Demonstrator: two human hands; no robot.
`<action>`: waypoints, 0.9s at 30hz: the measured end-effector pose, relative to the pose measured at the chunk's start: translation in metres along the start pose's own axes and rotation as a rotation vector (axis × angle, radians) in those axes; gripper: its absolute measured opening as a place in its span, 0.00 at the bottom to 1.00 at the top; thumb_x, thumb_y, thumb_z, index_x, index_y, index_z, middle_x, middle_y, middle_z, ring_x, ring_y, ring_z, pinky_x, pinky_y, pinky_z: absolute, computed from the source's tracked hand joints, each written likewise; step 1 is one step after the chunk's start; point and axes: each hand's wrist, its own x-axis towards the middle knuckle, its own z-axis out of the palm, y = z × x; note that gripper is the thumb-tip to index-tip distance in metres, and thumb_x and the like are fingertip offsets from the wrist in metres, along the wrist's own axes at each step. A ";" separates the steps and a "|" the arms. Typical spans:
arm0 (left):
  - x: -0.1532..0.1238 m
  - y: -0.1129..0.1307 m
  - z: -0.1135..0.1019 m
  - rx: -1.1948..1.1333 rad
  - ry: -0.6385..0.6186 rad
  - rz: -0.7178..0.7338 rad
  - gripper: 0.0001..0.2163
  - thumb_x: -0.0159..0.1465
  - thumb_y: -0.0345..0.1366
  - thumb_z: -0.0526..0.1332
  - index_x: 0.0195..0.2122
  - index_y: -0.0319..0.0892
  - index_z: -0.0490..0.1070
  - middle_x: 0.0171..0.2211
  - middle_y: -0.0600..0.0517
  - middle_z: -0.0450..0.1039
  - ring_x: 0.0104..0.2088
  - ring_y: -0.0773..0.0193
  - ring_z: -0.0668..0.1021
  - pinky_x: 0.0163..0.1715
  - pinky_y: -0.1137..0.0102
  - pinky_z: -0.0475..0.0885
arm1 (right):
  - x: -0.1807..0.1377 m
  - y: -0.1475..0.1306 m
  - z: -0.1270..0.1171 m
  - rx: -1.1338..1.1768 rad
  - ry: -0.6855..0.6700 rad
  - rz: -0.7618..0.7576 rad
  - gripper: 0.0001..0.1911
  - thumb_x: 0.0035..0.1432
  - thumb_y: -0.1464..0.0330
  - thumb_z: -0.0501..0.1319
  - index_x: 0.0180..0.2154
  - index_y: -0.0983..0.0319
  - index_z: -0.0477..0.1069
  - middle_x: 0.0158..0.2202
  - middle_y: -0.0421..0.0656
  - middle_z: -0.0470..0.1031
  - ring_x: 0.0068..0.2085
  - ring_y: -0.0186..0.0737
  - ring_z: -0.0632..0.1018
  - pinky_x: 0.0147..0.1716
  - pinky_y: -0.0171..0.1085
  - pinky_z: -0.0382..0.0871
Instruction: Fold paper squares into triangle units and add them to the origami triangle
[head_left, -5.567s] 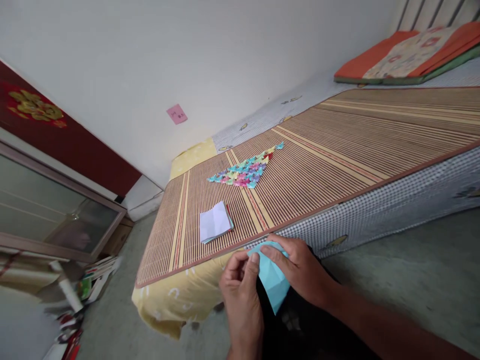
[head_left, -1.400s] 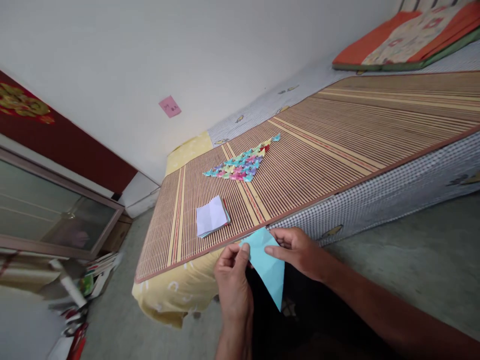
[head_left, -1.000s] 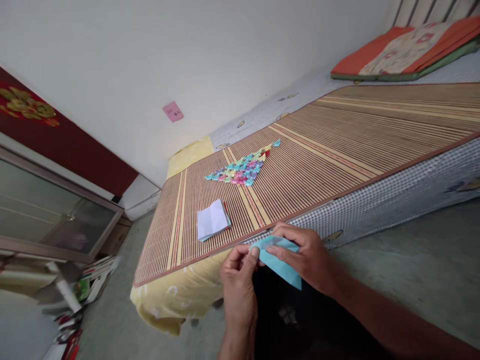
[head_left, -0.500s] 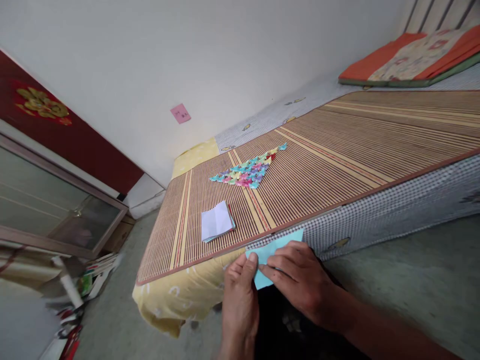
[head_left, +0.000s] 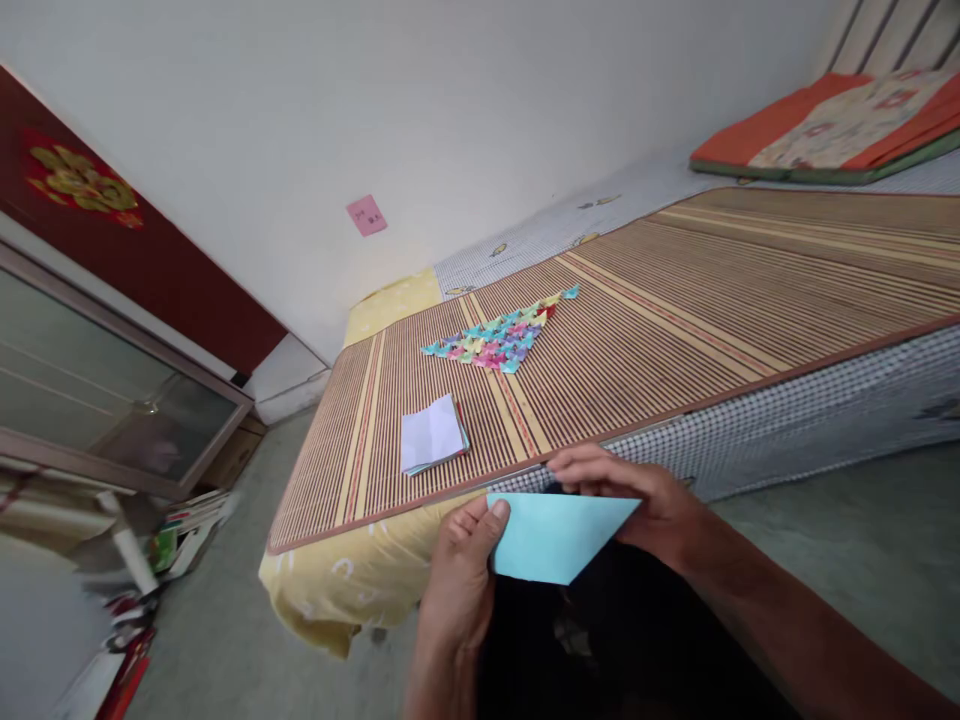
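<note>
I hold a light blue folded paper (head_left: 551,535) in front of me, just off the bed's near edge. My left hand (head_left: 461,575) pinches its left corner with thumb on top. My right hand (head_left: 637,495) grips its upper right edge, fingers curled over the top. On the striped bamboo mat (head_left: 675,320) lies a small stack of square paper sheets (head_left: 433,436), white side up. Farther back sits a triangle of many small coloured folded pieces (head_left: 501,338).
The bed has a yellow sheet corner (head_left: 345,580) and a checked side (head_left: 810,420). An orange folded quilt (head_left: 825,125) lies at the far right. A glass-fronted cabinet (head_left: 90,400) and floor clutter (head_left: 135,600) are at left. A pink note (head_left: 367,215) sticks on the wall.
The blue paper has been turned and refolded between my hands; it now faces me as a flat, wide shape with a point at the bottom. Both hands rose slightly.
</note>
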 end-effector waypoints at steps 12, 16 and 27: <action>0.004 -0.004 -0.012 0.196 -0.140 -0.130 0.17 0.58 0.48 0.71 0.29 0.35 0.80 0.19 0.53 0.70 0.19 0.72 0.65 0.22 0.74 0.58 | 0.001 -0.033 0.014 -0.354 -0.304 -0.191 0.07 0.66 0.68 0.64 0.42 0.54 0.81 0.60 0.46 0.69 0.61 0.47 0.72 0.59 0.49 0.68; 0.004 0.000 -0.015 0.221 -0.235 -0.206 0.16 0.57 0.47 0.72 0.27 0.37 0.79 0.22 0.51 0.71 0.20 0.70 0.66 0.25 0.71 0.58 | -0.001 -0.041 0.014 -0.419 -0.420 -0.243 0.07 0.63 0.71 0.67 0.39 0.53 0.82 0.62 0.44 0.70 0.64 0.48 0.69 0.62 0.51 0.66; 0.002 -0.002 -0.014 0.269 -0.196 -0.064 0.17 0.63 0.48 0.67 0.30 0.37 0.75 0.22 0.55 0.64 0.22 0.70 0.61 0.25 0.72 0.56 | -0.005 -0.030 0.030 -0.424 -0.090 -0.072 0.09 0.68 0.67 0.62 0.33 0.59 0.68 0.52 0.45 0.70 0.51 0.42 0.75 0.50 0.40 0.72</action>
